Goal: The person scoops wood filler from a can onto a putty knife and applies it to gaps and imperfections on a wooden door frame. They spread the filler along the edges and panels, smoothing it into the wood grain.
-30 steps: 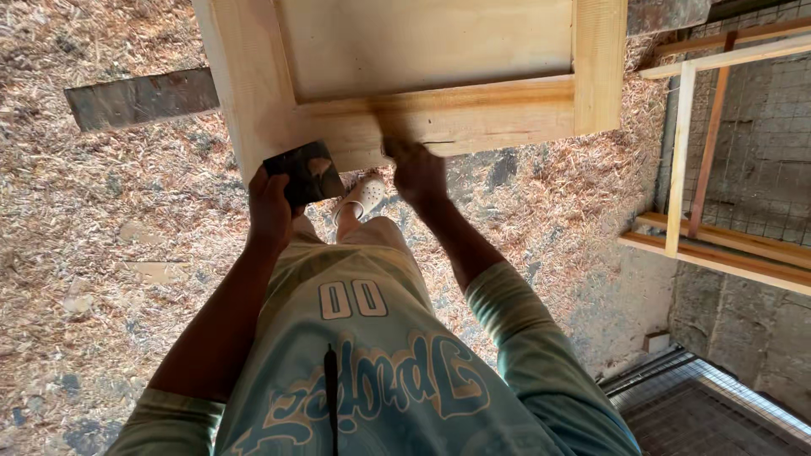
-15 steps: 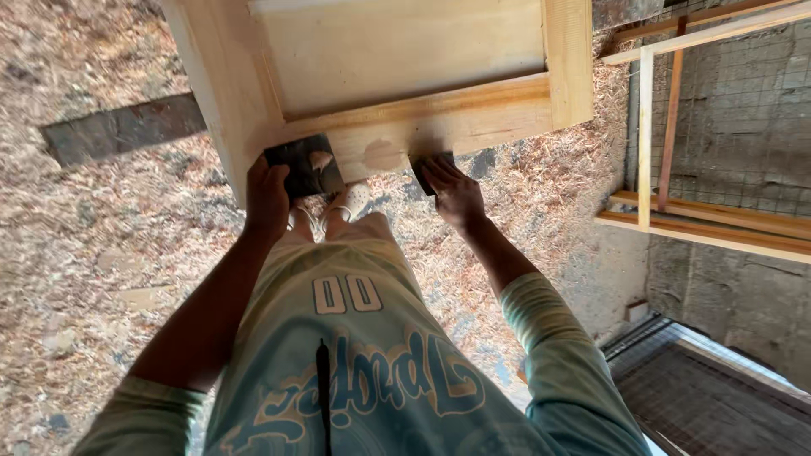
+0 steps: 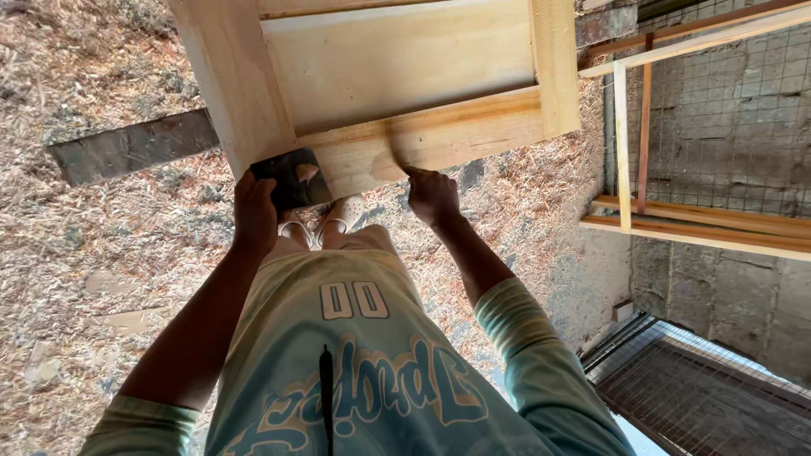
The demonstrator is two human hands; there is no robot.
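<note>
The left hand [image 3: 255, 207] was clenched around a dark sanding block [image 3: 291, 179], pressing it against the near corner of a pale wooden panel frame [image 3: 405, 76]. The block sat at the lower left corner of the frame, just where the side rail met the bottom rail. The right hand [image 3: 432, 194] rested against the underside edge of the bottom rail, its fingers [image 3: 414, 173] curled up onto the wood, gripping the rail rather than lying flat.

The frame tilted away from the person, its flat inset panel paler than the surrounding rails. Below it, between the two arms, a pair of light clog shoes [image 3: 334, 221] stood on the floor [image 3: 101, 253], which was thickly covered with wood shavings and sawdust. A dark flat plank [image 3: 135, 148] lay on the shavings to the left, partly passing behind the frame. To the right stood a second, open frame of thin wooden slats [image 3: 676, 224], well apart from the hands, against a rough grey wall covered with wire mesh [image 3: 735, 110]. At the lower right a metal grating [image 3: 701, 397] lay near the wall's foot. Nothing stood between either hand and the panel frame. No container showed anywhere in view.
</note>
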